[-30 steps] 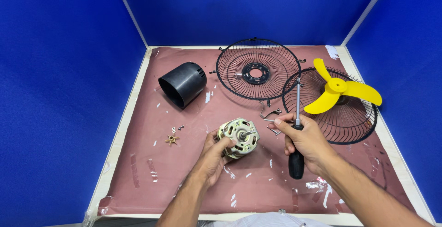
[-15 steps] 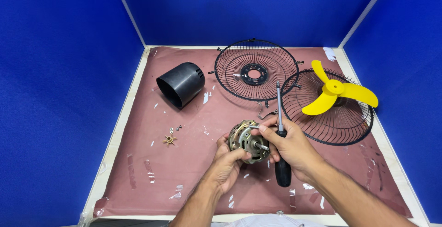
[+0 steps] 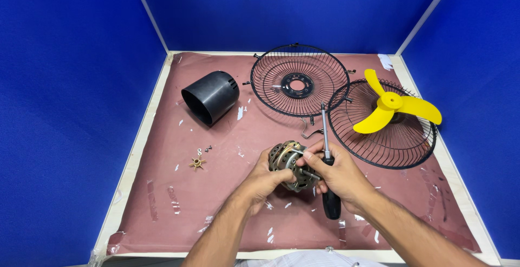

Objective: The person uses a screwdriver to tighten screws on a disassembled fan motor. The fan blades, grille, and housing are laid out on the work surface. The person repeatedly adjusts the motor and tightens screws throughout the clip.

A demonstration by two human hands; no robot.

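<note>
Maroon mat (image 3: 162,202) between blue walls (image 3: 65,82); left hand (image 3: 265,177) grips motor (image 3: 287,161), right hand (image 3: 338,175) clasps screwdriver (image 3: 326,153).

No packages, labels, signs or screens are to be seen.
</note>
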